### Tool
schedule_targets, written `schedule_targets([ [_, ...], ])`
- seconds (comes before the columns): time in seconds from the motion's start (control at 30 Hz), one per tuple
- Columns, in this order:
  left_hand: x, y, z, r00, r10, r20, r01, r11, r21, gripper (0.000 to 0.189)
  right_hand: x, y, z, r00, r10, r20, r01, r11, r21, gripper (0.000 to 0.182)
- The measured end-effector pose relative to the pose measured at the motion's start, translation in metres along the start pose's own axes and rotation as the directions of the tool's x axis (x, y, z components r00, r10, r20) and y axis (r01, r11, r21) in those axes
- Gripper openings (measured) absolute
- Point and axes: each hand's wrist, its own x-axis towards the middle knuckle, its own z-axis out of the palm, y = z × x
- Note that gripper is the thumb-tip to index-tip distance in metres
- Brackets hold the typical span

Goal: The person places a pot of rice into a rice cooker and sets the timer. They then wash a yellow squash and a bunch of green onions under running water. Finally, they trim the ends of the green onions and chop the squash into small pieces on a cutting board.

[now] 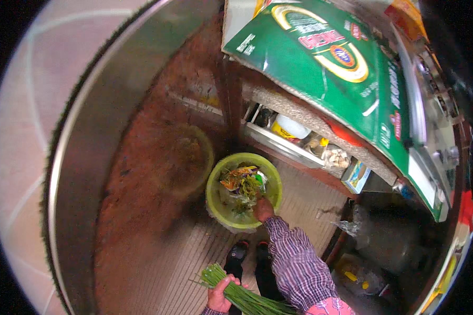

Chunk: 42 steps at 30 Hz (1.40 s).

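Note:
My left hand (pixel 219 295) is closed around a thick bunch of long green stalks (pixel 244 296), which look like chives. Their cut ends point up and to the left, and the rest runs off toward the bottom edge. My right hand (pixel 263 208) reaches down inside the rim of a round yellow-green bin (pixel 276 179) with a clear plastic liner. Wilted green scraps (pixel 249 186) lie in the bin just beyond my fingers, beside an orange printed wrapper (pixel 234 179). The fingertips are blurred, so whether they hold anything is unclear.
A green printed carton sheet (pixel 339 67) covers a speckled countertop (pixel 276 100). Below it, a pulled-out drawer (pixel 285 145) holds a white and yellow tub and bags. A shiny curved metal panel (pixel 102 118) rises at left. My shoes (pixel 238 250) stand near the bin on a ribbed floor (pixel 169 271).

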Motion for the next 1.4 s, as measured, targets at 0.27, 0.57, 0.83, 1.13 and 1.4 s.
schedule_targets([
  [0.27,0.007,0.006,0.011,1.000,-0.012,-0.006,0.012,1.000,-0.028,0.009,-0.010,-0.066,-0.028,0.963,0.258,0.080,-0.259,0.797,0.546,0.020],
  [0.57,0.008,-0.002,0.011,0.995,0.010,0.101,-0.012,1.000,0.018,0.007,-0.032,-0.057,-0.014,0.997,-0.074,0.038,0.083,0.909,-0.408,0.071],
  [0.83,-0.017,0.004,0.035,0.984,-0.035,0.176,0.023,0.997,0.071,0.018,-0.057,-0.177,-0.105,0.979,-0.124,-0.163,0.170,0.936,0.308,0.024],
  [1.13,-0.017,-0.001,0.027,0.997,-0.015,0.080,0.006,0.994,0.113,0.012,-0.034,-0.021,-0.004,0.956,0.291,-0.013,-0.202,0.693,0.692,0.033],
  [1.4,-0.040,0.006,0.044,0.973,-0.042,0.226,0.046,0.999,-0.009,0.017,-0.122,-0.127,-0.084,0.979,0.139,0.151,-0.186,0.296,0.937,0.021],
])
